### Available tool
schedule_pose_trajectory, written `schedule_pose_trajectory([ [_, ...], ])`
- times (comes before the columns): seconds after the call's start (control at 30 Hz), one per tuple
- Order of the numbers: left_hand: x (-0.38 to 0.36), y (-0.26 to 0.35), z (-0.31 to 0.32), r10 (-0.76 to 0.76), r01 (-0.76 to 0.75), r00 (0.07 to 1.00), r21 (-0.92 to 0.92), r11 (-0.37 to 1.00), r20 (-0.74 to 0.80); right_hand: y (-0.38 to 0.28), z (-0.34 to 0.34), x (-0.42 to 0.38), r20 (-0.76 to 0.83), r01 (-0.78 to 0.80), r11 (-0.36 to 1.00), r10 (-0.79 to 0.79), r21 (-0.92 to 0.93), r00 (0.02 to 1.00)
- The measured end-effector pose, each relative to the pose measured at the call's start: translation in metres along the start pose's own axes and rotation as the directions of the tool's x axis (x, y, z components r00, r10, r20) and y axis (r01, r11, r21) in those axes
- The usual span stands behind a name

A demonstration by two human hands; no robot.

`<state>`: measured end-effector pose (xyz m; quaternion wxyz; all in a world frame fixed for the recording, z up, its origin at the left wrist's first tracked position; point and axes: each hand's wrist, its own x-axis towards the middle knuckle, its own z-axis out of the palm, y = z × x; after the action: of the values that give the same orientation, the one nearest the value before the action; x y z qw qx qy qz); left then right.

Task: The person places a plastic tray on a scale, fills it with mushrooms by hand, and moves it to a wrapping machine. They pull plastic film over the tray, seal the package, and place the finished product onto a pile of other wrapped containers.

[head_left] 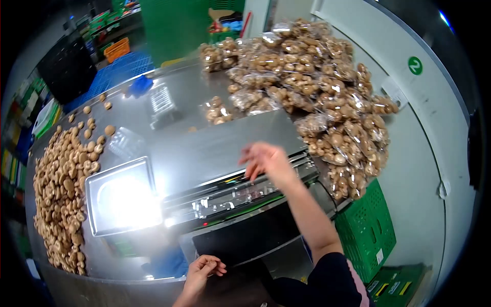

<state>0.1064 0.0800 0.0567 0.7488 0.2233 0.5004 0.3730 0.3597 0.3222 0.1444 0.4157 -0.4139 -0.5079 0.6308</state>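
Observation:
My right hand [263,161] is above a metal wrapping or sealing machine [225,146], somewhat blurred, its fingers loosely apart with nothing seen in them. Along the machine's front edge runs a slotted bar [245,194] with bits of clear tape or film on it. Near the table's front edge is my left hand [204,270], its fingers curled against the thumb; whatever they may hold is hidden. Left of the machine rests a shiny square metal tray [91,202]. Beyond the machine, a clear bag of mushrooms [217,111] lies apart from the big pile.
Loose brown mushrooms [64,189] cover the table's left end. Bagged mushrooms [307,77] are heaped at the back right against the wall. Clear plastic trays [125,143], a blue item [139,86] and a green crate [365,230] below right are also around.

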Motion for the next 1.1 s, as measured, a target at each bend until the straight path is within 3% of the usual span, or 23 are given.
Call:
schedule_pose_trajectory([
  [0.07, -0.008, -0.001, -0.018, 0.008, -0.009, 0.999, -0.034, 0.999, -0.042, 0.006, 0.062, -0.012, 0.210, -0.023, 0.998, 0.036, -0.062, 0.977],
  [0.13, -0.012, -0.001, -0.040, 0.047, -0.050, 0.997, -0.041, 0.998, -0.056, -0.010, 0.115, -0.022, 0.371, -0.014, 0.967, 0.110, -0.253, 0.922],
  [0.2, -0.016, 0.002, -0.064, 0.062, -0.067, 0.996, -0.087, 0.994, -0.058, -0.009, 0.153, -0.021, 0.483, 0.238, 0.887, -0.019, -0.396, 0.876],
  [0.23, -0.019, 0.005, -0.075, 0.080, -0.085, 0.995, -0.098, 0.992, -0.053, -0.006, 0.175, -0.022, 0.425, 0.365, 0.874, -0.211, -0.322, 0.880],
  [0.33, -0.037, 0.018, -0.116, 0.119, -0.124, 0.991, -0.094, 0.988, -0.054, 0.014, 0.221, -0.013, 0.349, 0.372, 0.792, -0.215, -0.484, 0.912],
  [0.47, -0.074, 0.037, -0.191, 0.187, -0.197, 0.976, -0.088, 0.976, -0.115, 0.039, 0.290, -0.006, 0.226, 0.265, 0.735, -0.155, -0.624, 0.962],
  [0.53, -0.093, 0.042, -0.231, 0.193, -0.204, 0.963, -0.045, 0.978, -0.186, 0.060, 0.319, 0.007, 0.244, 0.323, 0.585, -0.212, -0.744, 0.946],
  [0.6, -0.110, 0.046, -0.271, 0.183, -0.193, 0.958, -0.024, 0.981, -0.221, 0.079, 0.340, 0.025, 0.312, 0.337, 0.372, -0.128, -0.865, 0.941],
  [0.67, -0.125, 0.050, -0.307, 0.183, -0.197, 0.953, -0.038, 0.980, -0.241, 0.089, 0.361, 0.050, 0.146, 0.126, 0.546, -0.007, -0.828, 0.989],
  [0.73, -0.138, 0.054, -0.337, 0.188, -0.186, 0.932, 0.034, 0.982, -0.309, 0.096, 0.371, 0.084, 0.124, 0.176, 0.561, -0.131, -0.809, 0.984],
  [0.8, -0.145, 0.056, -0.363, 0.200, -0.213, 0.905, 0.006, 0.977, -0.377, 0.098, 0.380, 0.125, 0.161, 0.322, 0.480, -0.345, -0.816, 0.924],
  [0.87, -0.149, 0.064, -0.380, 0.166, -0.150, 0.874, 0.073, 0.986, -0.458, 0.106, 0.384, 0.174, 0.152, 0.323, 0.458, -0.370, -0.829, 0.916],
  [0.93, -0.143, 0.052, -0.400, 0.329, -0.156, 0.833, 0.381, 0.911, -0.446, 0.129, 0.372, 0.231, 0.292, 0.424, 0.196, -0.477, -0.884, 0.829],
  [1.0, -0.137, 0.046, -0.407, 0.332, -0.175, 0.808, 0.340, 0.924, -0.487, 0.169, 0.352, 0.284, 0.288, 0.327, -0.003, -0.480, -0.945, 0.829],
  [1.03, -0.136, 0.049, -0.406, 0.257, -0.208, 0.810, 0.151, 0.966, -0.528, 0.162, 0.351, 0.303, 0.188, 0.207, 0.054, -0.240, -0.977, 0.952],
  [1.07, -0.136, 0.049, -0.405, 0.168, -0.230, 0.817, -0.044, 0.972, -0.551, 0.155, 0.354, 0.313, 0.069, 0.067, 0.070, 0.034, -0.995, 0.997],
  [1.1, -0.131, 0.042, -0.406, 0.165, -0.245, 0.817, -0.073, 0.967, -0.553, 0.155, 0.353, 0.318, 0.047, 0.043, 0.130, 0.030, -0.991, 0.998],
])
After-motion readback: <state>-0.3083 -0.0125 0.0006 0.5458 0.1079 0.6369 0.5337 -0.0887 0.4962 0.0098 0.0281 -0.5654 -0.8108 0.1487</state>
